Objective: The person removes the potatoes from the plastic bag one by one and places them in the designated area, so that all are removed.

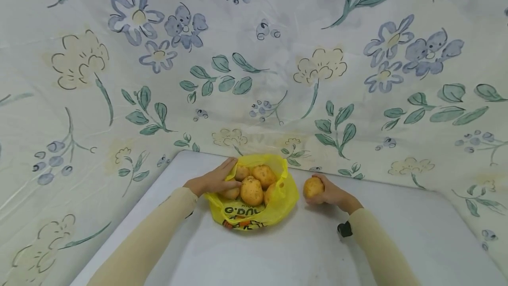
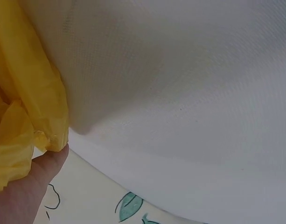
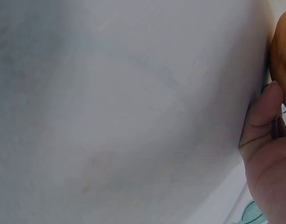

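Note:
A yellow plastic bag [image 1: 283, 202] with dark printing stands with its mouth wide, and several potatoes [image 1: 252, 191] lie inside. My left hand [image 1: 214, 181] holds the bag's left rim, its thumb reaching over the potatoes at that side. In the left wrist view, yellow folds of the bag [image 2: 40, 88] lie against the left hand [image 2: 28, 186]; most of its fingers are hidden there. Right of the bag and apart from it, my right hand [image 1: 331, 195] grips a single potato [image 1: 313, 187]. The right wrist view shows part of this potato [image 3: 283, 56] beside the thumb of the right hand [image 3: 268, 154].
Both hands work over a white table [image 1: 317, 250]. Its far edge meets a hanging cloth [image 1: 278, 100] printed with flowers and leaves, which also runs along the left and right sides. A small black object [image 1: 345, 229] sits at the right wrist.

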Motion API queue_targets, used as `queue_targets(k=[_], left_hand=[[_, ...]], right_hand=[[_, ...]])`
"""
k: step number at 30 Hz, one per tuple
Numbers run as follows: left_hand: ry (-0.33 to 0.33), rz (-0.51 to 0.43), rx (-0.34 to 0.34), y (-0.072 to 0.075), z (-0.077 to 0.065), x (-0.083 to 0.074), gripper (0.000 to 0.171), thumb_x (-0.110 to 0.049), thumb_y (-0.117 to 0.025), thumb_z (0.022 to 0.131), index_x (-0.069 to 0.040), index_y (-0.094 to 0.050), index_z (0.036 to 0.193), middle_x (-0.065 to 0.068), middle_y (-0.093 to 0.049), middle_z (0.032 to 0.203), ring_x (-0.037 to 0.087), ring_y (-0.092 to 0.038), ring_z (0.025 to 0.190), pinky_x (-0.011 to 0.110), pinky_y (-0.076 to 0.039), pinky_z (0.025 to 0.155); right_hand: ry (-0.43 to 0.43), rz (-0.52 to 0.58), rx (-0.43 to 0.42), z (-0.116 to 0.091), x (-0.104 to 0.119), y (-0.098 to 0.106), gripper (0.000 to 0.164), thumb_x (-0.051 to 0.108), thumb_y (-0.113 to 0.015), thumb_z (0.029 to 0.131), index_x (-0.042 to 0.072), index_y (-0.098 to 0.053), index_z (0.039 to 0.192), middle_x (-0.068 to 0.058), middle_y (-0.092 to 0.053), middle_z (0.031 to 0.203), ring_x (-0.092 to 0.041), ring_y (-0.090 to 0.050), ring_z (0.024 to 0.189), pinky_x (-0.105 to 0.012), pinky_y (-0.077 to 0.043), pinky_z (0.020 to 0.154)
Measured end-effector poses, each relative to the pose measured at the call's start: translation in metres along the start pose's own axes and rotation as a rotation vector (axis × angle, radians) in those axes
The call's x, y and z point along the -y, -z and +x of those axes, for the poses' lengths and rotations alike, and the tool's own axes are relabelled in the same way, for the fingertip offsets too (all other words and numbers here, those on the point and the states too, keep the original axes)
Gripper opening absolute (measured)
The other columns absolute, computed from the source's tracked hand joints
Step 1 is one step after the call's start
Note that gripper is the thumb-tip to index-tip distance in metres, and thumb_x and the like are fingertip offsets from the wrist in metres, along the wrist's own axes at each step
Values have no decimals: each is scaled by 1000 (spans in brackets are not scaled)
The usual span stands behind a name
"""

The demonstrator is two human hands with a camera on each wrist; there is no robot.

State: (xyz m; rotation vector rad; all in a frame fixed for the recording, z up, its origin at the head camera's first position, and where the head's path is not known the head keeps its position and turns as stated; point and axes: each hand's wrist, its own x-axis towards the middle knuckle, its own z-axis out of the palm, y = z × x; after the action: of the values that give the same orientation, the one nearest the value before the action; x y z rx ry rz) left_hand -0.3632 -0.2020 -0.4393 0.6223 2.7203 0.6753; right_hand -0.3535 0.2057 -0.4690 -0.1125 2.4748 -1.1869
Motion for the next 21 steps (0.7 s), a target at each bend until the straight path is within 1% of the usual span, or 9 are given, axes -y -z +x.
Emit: queue_targets(k=[7, 13, 21], left_hand=[[-7, 4, -1, 3, 0, 0, 97, -55, -54, 95, -8, 0, 160, 16, 4, 167, 34, 2, 154, 54, -10, 124], [20, -21, 7, 1, -3, -2, 96, -56, -54, 95, -13, 1, 160, 14, 6, 167, 34, 2, 154, 56, -11, 123], [23, -20, 4, 1, -2, -4, 95, -55, -54, 95, -14, 0, 160, 14, 5, 167, 34, 1, 154, 56, -12, 123]], right_hand=[[-13, -4, -14, 0, 1, 0, 99, 38, -85, 73, 13, -26, 148, -18, -45, 139, -33, -48, 121, -55, -39, 106], [-23, -2, -9, -1, 2, -1, 103, 38, -86, 73, 12, -23, 151, -19, -44, 140, -34, -47, 121, -55, -38, 107], [-34, 30, -20, -2, 1, 0, 103, 38, -85, 74, 20, -22, 153, -18, -43, 140, -34, -47, 120, -54, -39, 106]])
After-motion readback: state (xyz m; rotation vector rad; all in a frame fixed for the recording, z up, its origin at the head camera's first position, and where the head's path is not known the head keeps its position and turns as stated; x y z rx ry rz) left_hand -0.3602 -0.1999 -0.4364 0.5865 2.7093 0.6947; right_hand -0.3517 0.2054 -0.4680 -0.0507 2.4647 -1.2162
